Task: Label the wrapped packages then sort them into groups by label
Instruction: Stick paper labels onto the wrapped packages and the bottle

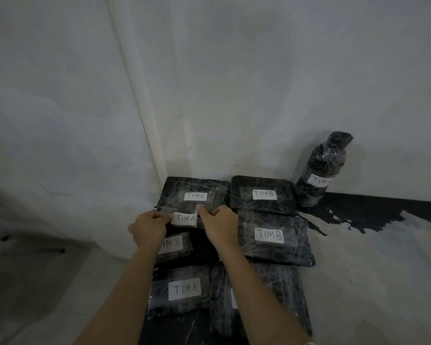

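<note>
Several black packages in clear wrap lie on the floor against a white wall. My left hand (148, 226) and my right hand (219, 224) each grip an end of a white label reading TIM A (184, 219), held over a dark package that they mostly hide. Behind it lies a package labelled TIM C (174, 188). To the right sit two packages labelled TIM B (263, 194) (271, 236). Under my left wrist is another TIM B package (177, 245). A TIM A package (182, 290) lies nearer me. A wrapped bottle (322, 170) with a TIM label leans on the wall.
A wall corner rises just behind the packages. Black paint (373, 212) streaks the floor to the right. One more wrapped package (266, 302) lies under my right forearm, its label mostly covered. Dim metal legs (23, 245) show at the far left.
</note>
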Demonstrator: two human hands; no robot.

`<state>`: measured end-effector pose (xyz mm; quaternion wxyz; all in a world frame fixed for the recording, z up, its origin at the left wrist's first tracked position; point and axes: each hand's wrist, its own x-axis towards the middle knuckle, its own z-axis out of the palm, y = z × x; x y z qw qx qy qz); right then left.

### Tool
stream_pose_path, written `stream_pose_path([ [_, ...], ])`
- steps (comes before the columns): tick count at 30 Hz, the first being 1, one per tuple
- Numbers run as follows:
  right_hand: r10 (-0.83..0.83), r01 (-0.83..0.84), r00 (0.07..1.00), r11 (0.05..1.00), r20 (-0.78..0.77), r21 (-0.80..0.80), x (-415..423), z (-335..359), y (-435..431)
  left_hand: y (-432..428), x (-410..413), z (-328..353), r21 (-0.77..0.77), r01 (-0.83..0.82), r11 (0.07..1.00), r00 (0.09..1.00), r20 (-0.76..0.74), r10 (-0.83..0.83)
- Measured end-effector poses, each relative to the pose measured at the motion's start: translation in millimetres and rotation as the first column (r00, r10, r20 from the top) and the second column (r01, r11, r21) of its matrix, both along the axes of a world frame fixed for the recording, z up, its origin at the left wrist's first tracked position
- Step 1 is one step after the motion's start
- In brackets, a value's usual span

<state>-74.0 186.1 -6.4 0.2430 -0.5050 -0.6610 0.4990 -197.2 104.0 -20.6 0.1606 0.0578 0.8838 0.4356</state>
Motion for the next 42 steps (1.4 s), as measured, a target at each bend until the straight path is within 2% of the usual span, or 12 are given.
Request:
stream_pose_path([
  [2,0.063,-0.067,0.992,0.997,0.11,0.03,-4.9,1.8,-5.8,0.1,-0.1,-1.0,-0.007,0.002,1.0,1.0,-0.007,-0.002],
  [4,0.122,-0.152,0.948,0.985,0.294,0.08,-10.0,4.9,-10.1,0.1,0.2,-1.9,-0.019,0.007,1.0,1.0,-0.027,-0.008],
  [6,0.127,-0.189,0.908,0.975,0.399,0.12,-14.2,7.1,-11.6,0.2,-0.2,-2.9,-0.03,0.014,0.999,0.999,-0.044,-0.015],
  [16,0.094,-0.149,0.93,0.98,0.354,0.13,-7.7,5.2,-12.4,-2.3,-7.6,-5.9,-0.076,0.05,0.996,0.987,-0.151,-0.061],
  [19,0.095,-0.169,0.914,0.973,0.394,0.158,-8.1,3.3,-12.0,-6.8,-8.6,-5.6,-0.13,0.076,0.989,0.957,-0.269,-0.109],
  [21,0.103,-0.208,0.888,0.959,0.449,0.192,-7.7,1.6,-13.3,-9.8,-10.6,-4.3,-0.17,0.14,0.975,0.891,-0.409,-0.199],
  [24,0.113,-0.339,0.827,0.881,0.55,0.329,-7.1,-2.6,-14.3,-8.1,-15.7,-1.2,-0.287,0.39,0.875,0.667,-0.567,-0.483],
  [27,0.2,-0.538,0.758,0.73,0.621,0.422,-7.8,-3.9,-12.1,-1.2,-14.2,2.0,-0.374,0.609,0.7,0.471,-0.54,-0.698],
  [30,0.276,-0.626,0.705,0.676,0.654,0.389,-7.2,-3.5,-8.4,3.3,-14.0,2.8,-0.431,0.699,0.57,0.369,-0.466,-0.804],
  [33,0.292,-0.618,0.699,0.705,0.653,0.348,-2.9,-5.1,-3.2,1.1,-15.1,5.3,-0.399,0.718,0.57,0.395,-0.442,-0.806],
  [39,0.305,-0.549,0.752,0.779,0.584,0.301,9.5,-5.7,9.4,-1.4,-17.3,3.3,-0.383,0.701,0.601,0.457,-0.406,-0.791],
  [42,0.264,-0.525,0.78,0.77,0.568,0.363,4.9,1.6,7.4,-1.8,-18.1,3.1,-0.383,0.696,0.608,0.47,-0.397,-0.788],
])
